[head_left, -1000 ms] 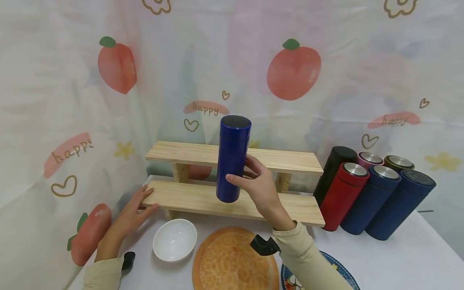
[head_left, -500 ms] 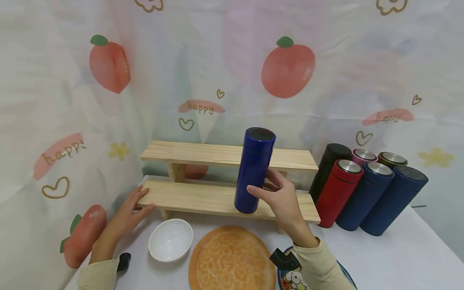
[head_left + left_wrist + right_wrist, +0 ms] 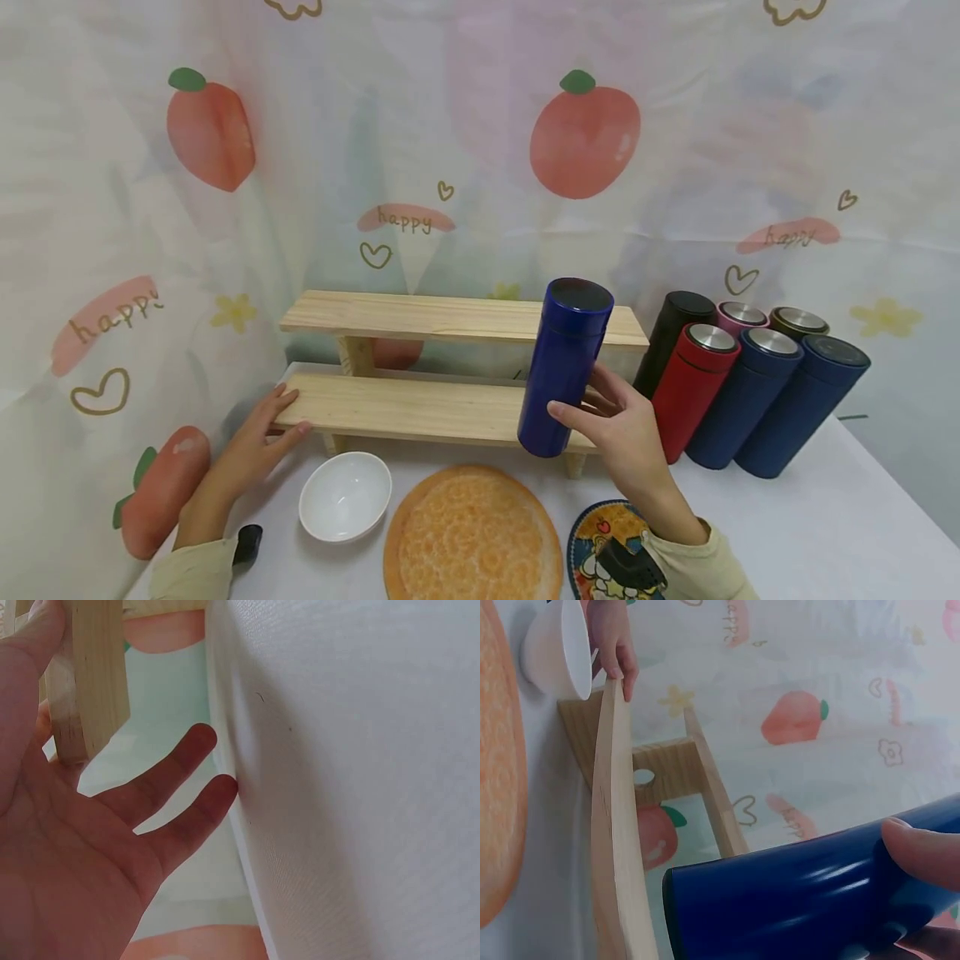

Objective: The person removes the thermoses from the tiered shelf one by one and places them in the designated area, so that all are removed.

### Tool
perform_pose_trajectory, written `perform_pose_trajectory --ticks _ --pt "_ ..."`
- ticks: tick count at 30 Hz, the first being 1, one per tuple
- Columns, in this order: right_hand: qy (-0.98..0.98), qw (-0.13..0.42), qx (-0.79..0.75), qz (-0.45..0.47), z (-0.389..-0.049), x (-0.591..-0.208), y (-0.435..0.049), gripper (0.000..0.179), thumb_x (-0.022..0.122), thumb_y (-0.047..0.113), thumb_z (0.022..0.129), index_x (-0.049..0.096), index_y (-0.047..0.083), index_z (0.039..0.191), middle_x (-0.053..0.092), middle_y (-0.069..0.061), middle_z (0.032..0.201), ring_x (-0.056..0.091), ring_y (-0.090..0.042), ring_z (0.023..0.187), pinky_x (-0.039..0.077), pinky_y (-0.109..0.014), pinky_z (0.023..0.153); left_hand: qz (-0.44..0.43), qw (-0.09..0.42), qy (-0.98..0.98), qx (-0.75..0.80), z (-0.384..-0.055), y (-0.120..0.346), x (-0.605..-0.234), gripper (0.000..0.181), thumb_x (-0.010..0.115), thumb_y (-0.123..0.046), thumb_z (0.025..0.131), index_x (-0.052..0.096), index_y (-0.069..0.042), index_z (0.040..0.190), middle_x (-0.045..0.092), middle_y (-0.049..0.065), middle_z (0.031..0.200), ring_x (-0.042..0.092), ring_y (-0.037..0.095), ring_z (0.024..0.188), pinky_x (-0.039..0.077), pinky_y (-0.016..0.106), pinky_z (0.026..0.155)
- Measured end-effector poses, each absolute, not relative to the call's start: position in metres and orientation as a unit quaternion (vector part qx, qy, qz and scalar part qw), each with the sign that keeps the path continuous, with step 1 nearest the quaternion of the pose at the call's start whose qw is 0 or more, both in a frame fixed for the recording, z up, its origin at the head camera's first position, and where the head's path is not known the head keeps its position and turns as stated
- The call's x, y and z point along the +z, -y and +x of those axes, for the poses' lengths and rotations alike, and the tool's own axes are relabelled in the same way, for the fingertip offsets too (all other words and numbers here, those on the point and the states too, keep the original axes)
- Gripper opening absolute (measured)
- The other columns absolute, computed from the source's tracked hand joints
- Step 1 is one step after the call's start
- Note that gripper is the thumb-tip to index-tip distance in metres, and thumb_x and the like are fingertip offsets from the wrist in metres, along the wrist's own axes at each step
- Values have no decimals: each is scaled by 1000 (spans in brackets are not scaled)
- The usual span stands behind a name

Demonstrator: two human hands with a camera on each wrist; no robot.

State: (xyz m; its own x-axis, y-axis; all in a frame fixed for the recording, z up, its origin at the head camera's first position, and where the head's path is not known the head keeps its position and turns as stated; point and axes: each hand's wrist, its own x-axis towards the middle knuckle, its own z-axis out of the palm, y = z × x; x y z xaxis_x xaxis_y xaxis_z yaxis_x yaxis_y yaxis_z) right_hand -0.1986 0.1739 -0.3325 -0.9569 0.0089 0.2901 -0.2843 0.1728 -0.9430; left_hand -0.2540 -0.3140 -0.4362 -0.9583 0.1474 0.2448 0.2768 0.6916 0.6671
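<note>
A glossy blue insulated bottle (image 3: 564, 367) with a dark lid is in my right hand (image 3: 628, 429), thumb on its near side and fingers behind. It hangs slightly tilted in front of the right part of a two-tier wooden shelf (image 3: 405, 408), held above the table. The bottle's smooth base end (image 3: 705, 915) faces the lower board in the right wrist view. At the shelf's left end, my left hand (image 3: 255, 446) grips the lower board. In the left wrist view, the board (image 3: 94, 682) lies between thumb and forefinger, while two other fingers (image 3: 169, 769) stretch out beside it.
Several bottles stand together at the right, among them a red one (image 3: 693, 392), a black one (image 3: 678, 333) and a navy one (image 3: 802, 408). In front of the shelf are a white bowl (image 3: 345, 497), a round bread-patterned mat (image 3: 472, 537) and a cartoon-patterned round mat (image 3: 588, 542).
My right hand has carried the blue bottle to the right and downward, from the shelf's middle to its right part. The left hand keeps its hold on the board; the head view has shifted slightly.
</note>
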Motion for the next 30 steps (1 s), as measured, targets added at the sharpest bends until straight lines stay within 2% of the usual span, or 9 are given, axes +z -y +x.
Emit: perform_pose_trajectory --ticks 5,8,11,14,16,21,24,28,30 --pt "762 120 632 73 -193 -331 -190 72 81 12 97 48 10 161 56 -14 156 58 -41 138 51 -54 108 -120 89 915 -374 -254 312 -435 70 69 -27 107 37 4 161 18 33 171 49 54 137 47 66 106" --pt "770 127 623 62 -191 -328 -202 73 81 14 98 47 11 162 56 -15 156 59 -39 137 56 -40 103 -123 89 915 -375 -254 310 -436 71 69 -28 107 37 5 161 19 33 170 53 53 133 48 66 105" --pt "782 137 606 59 -190 -325 -215 72 81 16 98 48 10 161 60 -16 152 66 -27 128 57 -25 94 -119 84 914 -378 -253 309 -437 71 69 -28 107 36 4 161 18 33 170 54 54 130 48 67 104" --pt "797 150 582 58 -189 -322 -228 72 81 19 98 47 8 161 63 -16 147 69 -10 116 56 -20 90 -115 81 915 -379 -252 310 -438 72 69 -29 107 36 4 162 17 33 170 55 54 129 48 69 104" --pt "806 157 567 55 -188 -320 -239 73 81 20 99 46 7 162 64 -15 145 69 -3 111 56 -19 89 -113 78 915 -379 -251 310 -438 72 69 -30 107 36 3 162 17 33 171 49 56 136 45 71 106" --pt "824 170 539 37 -186 -317 -264 75 79 21 100 42 6 164 61 -19 147 65 4 109 56 -17 85 -106 66 919 -375 -254 309 -436 77 69 -35 107 33 1 164 14 32 172 30 61 148 38 77 109" --pt "834 175 522 21 -183 -319 -278 77 79 21 100 40 5 164 62 -15 145 64 7 106 55 -14 83 -107 63 919 -374 -256 309 -435 78 69 -36 106 33 1 164 14 32 172 29 61 148 36 77 110" --pt "838 176 517 -1 -177 -323 -293 81 81 18 99 38 2 165 64 2 138 63 9 104 54 -12 81 -112 71 916 -378 -256 310 -434 76 71 -31 106 34 3 163 15 33 171 29 61 148 35 78 110" --pt "840 178 512 -9 -175 -325 -299 82 82 17 98 37 1 165 63 -3 140 62 10 103 54 -12 80 -112 74 917 -376 -255 312 -434 76 71 -30 105 35 4 162 16 34 171 28 62 148 35 78 110"
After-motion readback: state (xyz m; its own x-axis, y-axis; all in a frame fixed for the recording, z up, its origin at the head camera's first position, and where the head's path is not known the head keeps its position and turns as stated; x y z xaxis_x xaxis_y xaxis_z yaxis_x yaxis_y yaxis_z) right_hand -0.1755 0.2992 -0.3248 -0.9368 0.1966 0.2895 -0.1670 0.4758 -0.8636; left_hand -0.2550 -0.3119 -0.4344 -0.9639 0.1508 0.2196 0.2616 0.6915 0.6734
